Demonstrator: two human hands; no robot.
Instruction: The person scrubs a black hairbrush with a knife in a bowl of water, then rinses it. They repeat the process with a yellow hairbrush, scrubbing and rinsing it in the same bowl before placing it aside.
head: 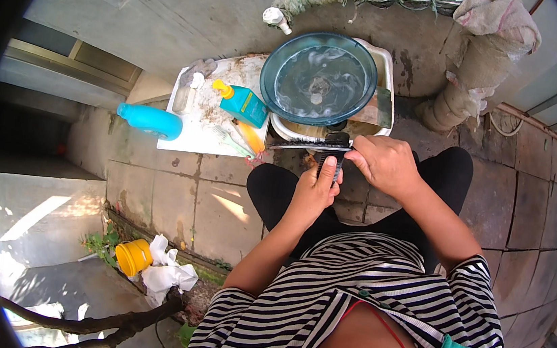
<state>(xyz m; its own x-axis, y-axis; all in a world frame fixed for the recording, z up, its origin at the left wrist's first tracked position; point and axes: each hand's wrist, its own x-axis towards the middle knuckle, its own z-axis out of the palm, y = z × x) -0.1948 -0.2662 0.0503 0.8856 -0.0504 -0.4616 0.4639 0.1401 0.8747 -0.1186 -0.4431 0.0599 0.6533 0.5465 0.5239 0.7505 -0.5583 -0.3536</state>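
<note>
My left hand [319, 186] grips a black comb [329, 166] held upright, its teeth towards the left. My right hand [386, 165] holds the end of a long, thin item with dark bristles or teeth [297, 144], which crosses the comb; whether it is a brush or a second comb, I cannot tell. Just beyond both hands, a blue-green plastic basin [267, 88] of sudsy water rests on a white rectangular sink [392, 79]. Something roundish and pale lies in the water, its kind unclear.
Left of the basin, a dirty white slab [192, 144] bears a teal pump bottle [245, 107], a pale green brush [228, 140] and a yellow-orange item [251, 138]. A blue bottle [150, 122] lies across its left edge. Wrapped pipes [448, 105] stand at right. A yellow bucket [133, 257] is lower left.
</note>
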